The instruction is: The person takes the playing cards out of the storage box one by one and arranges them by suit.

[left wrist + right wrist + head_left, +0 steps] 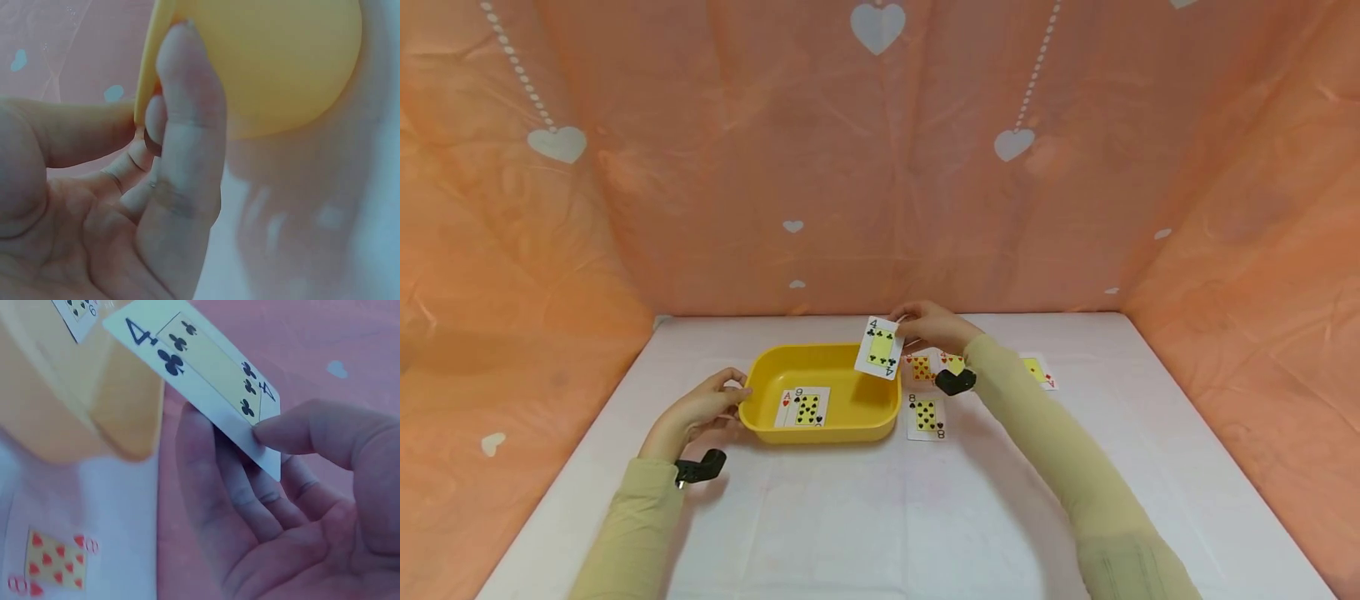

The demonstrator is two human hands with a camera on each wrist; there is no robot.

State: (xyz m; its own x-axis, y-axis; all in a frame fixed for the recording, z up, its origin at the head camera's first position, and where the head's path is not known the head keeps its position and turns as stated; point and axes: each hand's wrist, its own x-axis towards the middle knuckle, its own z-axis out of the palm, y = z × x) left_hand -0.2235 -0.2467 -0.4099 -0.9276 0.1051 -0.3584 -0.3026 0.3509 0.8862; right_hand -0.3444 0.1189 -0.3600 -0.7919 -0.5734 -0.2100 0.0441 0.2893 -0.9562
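My left hand [703, 404] pinches the left rim of a yellow plastic tray [827, 435], thumb on one side and fingers on the other, as the left wrist view shows. Over the tray's right end, my right hand [936, 323] holds a playing card [880, 348] marked 4 with clubs. The right wrist view shows the thumb on the card's face [203, 369] and the fingers behind it. Inside the tray lie a nine [808, 408] with black pips and an ace of hearts [784, 410] partly covered by it.
Right of the tray, on the white table [842, 508], lie an eight [927, 418] with black pips, an eight of hearts [56, 559] and another red card [953, 364] partly hidden by my right arm. An ace [1037, 372] lies farther right. Orange cloth [880, 183] stands behind.
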